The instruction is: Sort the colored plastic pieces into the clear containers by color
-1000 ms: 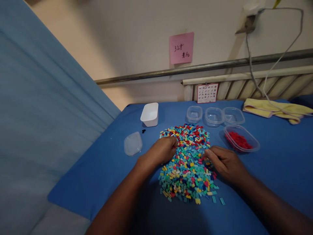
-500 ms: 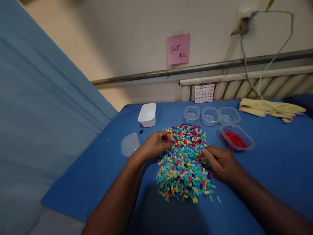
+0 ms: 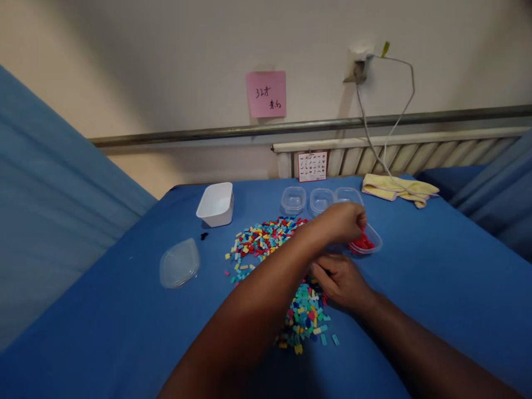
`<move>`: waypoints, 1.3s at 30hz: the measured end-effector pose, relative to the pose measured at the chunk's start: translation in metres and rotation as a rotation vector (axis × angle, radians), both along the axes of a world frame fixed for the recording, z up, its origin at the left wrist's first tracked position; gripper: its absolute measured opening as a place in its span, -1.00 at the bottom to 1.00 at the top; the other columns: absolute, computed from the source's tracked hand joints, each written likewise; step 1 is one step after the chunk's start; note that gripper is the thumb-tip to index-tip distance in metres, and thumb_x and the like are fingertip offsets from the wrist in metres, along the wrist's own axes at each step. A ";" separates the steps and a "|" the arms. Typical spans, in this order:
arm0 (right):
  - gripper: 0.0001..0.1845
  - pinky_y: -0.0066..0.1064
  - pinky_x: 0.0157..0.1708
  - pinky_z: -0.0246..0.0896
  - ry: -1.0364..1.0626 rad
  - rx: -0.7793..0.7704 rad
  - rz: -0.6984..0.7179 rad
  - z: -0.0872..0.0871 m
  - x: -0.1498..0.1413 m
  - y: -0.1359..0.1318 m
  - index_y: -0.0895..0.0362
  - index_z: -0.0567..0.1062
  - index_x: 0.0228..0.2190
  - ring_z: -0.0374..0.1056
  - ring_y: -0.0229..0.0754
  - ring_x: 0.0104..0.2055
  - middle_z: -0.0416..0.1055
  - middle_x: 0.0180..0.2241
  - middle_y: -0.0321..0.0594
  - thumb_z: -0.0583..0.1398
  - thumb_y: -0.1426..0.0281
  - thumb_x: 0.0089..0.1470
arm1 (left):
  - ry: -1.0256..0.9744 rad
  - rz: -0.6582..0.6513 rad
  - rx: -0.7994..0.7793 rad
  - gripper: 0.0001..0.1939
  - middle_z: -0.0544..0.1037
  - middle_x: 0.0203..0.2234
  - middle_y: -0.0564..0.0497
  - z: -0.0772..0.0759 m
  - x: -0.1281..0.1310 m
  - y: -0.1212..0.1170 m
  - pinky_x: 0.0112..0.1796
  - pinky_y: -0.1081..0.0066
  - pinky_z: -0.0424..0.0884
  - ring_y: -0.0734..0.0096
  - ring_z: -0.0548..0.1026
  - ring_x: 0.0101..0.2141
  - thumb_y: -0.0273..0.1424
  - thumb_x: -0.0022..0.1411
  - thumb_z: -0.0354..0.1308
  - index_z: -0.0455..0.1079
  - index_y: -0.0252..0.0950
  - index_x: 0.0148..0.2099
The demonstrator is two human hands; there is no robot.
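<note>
A: Where are the small coloured bricks [image 3: 266, 238], and what surrounds them?

B: They lie heaped on the blue cloth [image 3: 415, 271], partly covered by the left forearm. Taking that heap as the clock's centre, with the wall [image 3: 187, 77] at twelve, a clear tub [image 3: 376, 245] sits at about two o'clock with red pieces [image 3: 362, 244] inside.

A: And the person's left hand [image 3: 341, 220]?

B: It reaches across to that tub, bent at the wrist, its fingers pointing down over the red pieces. Red shows right at the fingertips, but whether they pinch a piece or merely hang in front of some cannot be told.

A: The right hand [image 3: 343, 281]?

B: At three o'clock, beside the heap's edge and just below the left wrist. Its fingers are curled in, with the thumb toward the bricks; whether anything is inside the curl cannot be told.

A: What else is around?

B: Three clear containers [image 3: 293, 198] stand between twelve and two, by the wall. A white box [image 3: 223, 217] is between ten and eleven, some tiny black pieces [image 3: 204, 236] at ten, and a translucent lid [image 3: 179, 263] at nine. A yellow towel [image 3: 390, 189] lies farther out at two.
</note>
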State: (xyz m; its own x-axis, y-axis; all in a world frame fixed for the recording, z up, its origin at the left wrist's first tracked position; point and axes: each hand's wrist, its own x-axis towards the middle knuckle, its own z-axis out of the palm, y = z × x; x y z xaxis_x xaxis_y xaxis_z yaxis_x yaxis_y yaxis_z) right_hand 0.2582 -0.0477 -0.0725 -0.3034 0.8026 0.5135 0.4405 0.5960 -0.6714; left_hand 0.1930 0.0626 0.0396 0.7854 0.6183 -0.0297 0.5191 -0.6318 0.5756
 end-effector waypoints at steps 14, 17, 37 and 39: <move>-0.81 -0.18 -0.06 0.39 0.046 0.044 -0.074 0.001 0.001 0.000 0.05 0.62 -0.14 0.56 -0.02 -0.11 0.66 -0.19 -0.14 0.19 0.35 0.51 | 0.351 0.239 0.226 -0.74 0.72 -0.04 -0.09 -0.010 -0.162 -0.024 -0.12 0.27 0.44 0.11 0.65 -0.04 -0.50 0.44 0.19 0.71 -0.24 0.00; -0.82 -0.16 -0.03 0.42 -0.015 0.042 0.005 0.001 0.001 -0.002 0.02 0.65 -0.11 0.60 -0.02 -0.10 0.70 -0.16 -0.17 0.20 0.38 0.50 | 0.416 0.274 0.249 -0.71 0.68 0.02 -0.12 -0.026 -0.184 -0.039 -0.06 0.26 0.45 0.08 0.62 0.05 -0.50 0.48 0.14 0.70 -0.21 0.03; -0.67 -0.22 0.04 0.43 -0.540 -0.054 0.028 0.024 -0.045 0.051 0.02 0.70 0.02 0.58 0.01 0.06 0.70 -0.01 -0.09 0.16 0.45 0.44 | 0.049 0.504 0.274 -0.77 0.64 -0.08 -0.06 -0.046 -0.240 -0.075 -0.05 0.24 0.45 0.17 0.60 -0.04 -0.45 0.54 0.12 0.62 -0.22 0.03; -0.63 -0.28 0.01 0.39 -0.682 -0.089 0.034 0.027 -0.056 0.058 0.02 0.70 0.06 0.58 0.01 0.08 0.70 0.01 -0.10 0.14 0.46 0.44 | 0.046 0.490 0.276 -0.75 0.63 -0.09 -0.07 -0.051 -0.240 -0.075 -0.04 0.24 0.45 0.17 0.59 -0.02 -0.44 0.55 0.12 0.64 -0.21 0.04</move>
State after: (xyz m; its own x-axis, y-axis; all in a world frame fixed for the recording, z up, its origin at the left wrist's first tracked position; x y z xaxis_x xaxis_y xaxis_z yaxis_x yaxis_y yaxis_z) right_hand 0.2026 0.0100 -0.0458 -0.5611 0.8172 0.1318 0.7639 0.5725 -0.2979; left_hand -0.0472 -0.0121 -0.0112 0.4063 0.9000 0.1580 0.8102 -0.4348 0.3930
